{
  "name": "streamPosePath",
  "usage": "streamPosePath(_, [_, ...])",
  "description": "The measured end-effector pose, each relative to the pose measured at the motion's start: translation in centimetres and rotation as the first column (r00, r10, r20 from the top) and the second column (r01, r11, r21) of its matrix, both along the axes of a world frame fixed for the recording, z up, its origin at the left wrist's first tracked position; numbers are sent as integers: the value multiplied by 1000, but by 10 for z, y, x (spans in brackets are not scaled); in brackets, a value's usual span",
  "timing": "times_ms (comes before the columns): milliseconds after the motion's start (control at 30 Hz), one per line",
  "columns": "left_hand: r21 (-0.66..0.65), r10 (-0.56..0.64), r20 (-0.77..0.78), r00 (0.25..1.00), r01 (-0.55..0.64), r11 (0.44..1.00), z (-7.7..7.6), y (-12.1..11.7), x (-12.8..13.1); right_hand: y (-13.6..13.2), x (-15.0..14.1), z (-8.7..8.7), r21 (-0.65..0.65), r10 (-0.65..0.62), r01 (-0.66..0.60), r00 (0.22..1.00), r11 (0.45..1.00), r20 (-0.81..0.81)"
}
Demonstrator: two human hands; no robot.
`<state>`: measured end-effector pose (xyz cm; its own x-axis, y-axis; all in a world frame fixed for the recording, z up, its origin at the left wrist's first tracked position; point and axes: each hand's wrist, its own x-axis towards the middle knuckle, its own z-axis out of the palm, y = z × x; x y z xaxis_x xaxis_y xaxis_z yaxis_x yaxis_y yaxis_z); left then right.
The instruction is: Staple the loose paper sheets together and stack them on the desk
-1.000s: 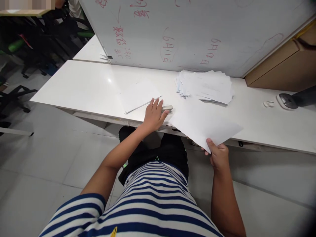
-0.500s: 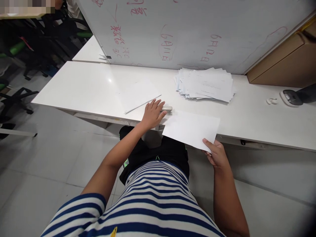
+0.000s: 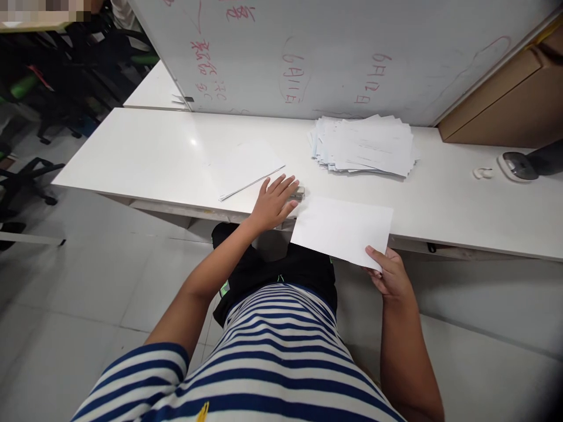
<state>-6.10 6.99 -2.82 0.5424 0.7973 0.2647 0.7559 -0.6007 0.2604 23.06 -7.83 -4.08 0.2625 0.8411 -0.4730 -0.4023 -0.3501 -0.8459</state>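
Observation:
My left hand (image 3: 273, 204) lies over a small stapler (image 3: 300, 192), fingers spread and stretched out. Most of the stapler is hidden beneath the palm and fingers; only its right end shows. White paper (image 3: 345, 228) is pinched at its lower right corner by my right hand (image 3: 387, 271), thumb on top and fingers underneath. The paper's upper left corner reaches the stapler's visible end, and its near edge hangs past the desk. Whether it is one sheet or more I cannot tell. Left of the stapler lies a thin stack of white sheets (image 3: 250, 167).
A larger, uneven paper pile (image 3: 369, 143) sits at the back of the white desk (image 3: 145, 152), against a whiteboard (image 3: 329, 53) with red writing. To the right are a cardboard box (image 3: 497, 105), a small white object (image 3: 482, 173) and a grey-and-white device (image 3: 519, 167).
My left hand has shifted slightly to the right over the stapler, covering more of it. My right hand and the paper have moved a little to the right. The view has tilted slightly.

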Motion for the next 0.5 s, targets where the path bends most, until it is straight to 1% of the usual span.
streamPosePath(67, [14, -11, -3, 1000, 11, 1000, -1, -2, 2, 1, 0, -1, -4, 15, -15, 1000, 1000, -4])
streamPosePath(167, [20, 4, -14, 1000, -3, 1000, -2, -3, 4, 2, -2, -2, -16, 27, -27, 1000, 999, -4])
streamPosePath(333, [-27, 5, -29, 1000, -6, 1000, 2, -5, 3, 4, -4, -3, -22, 57, -57, 998, 998, -3])
streamPosePath(500, [-42, 8, -16, 1000, -9, 999, 4, -4, 2, 7, -5, -1, -37, 30, -30, 999, 999, 12])
